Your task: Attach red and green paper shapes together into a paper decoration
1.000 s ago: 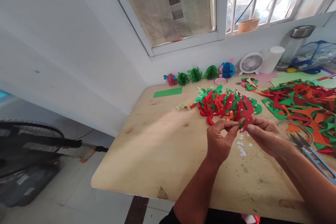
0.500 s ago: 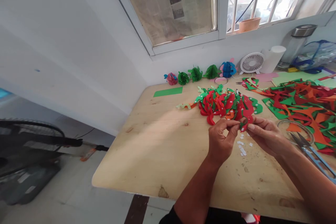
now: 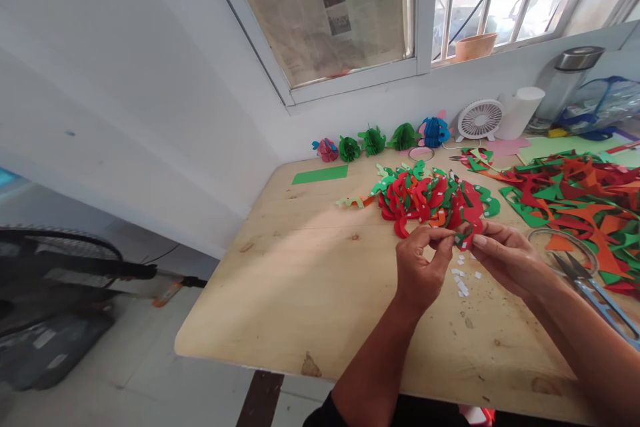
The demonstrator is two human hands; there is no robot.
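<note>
Both hands are pinching one red-and-green paper cutout (image 3: 475, 229) above the table (image 3: 300, 287), the left hand (image 3: 421, 263) gripping its green edge at 9 o'clock and the right hand (image 3: 507, 255) its red edge at 3 o'clock. From that cutout, the pile of red and green shapes (image 3: 423, 195) lies at 11 o'clock, small white pieces (image 3: 463, 289) at 6, and blue-handled snips (image 3: 603, 300) near 4.
</note>
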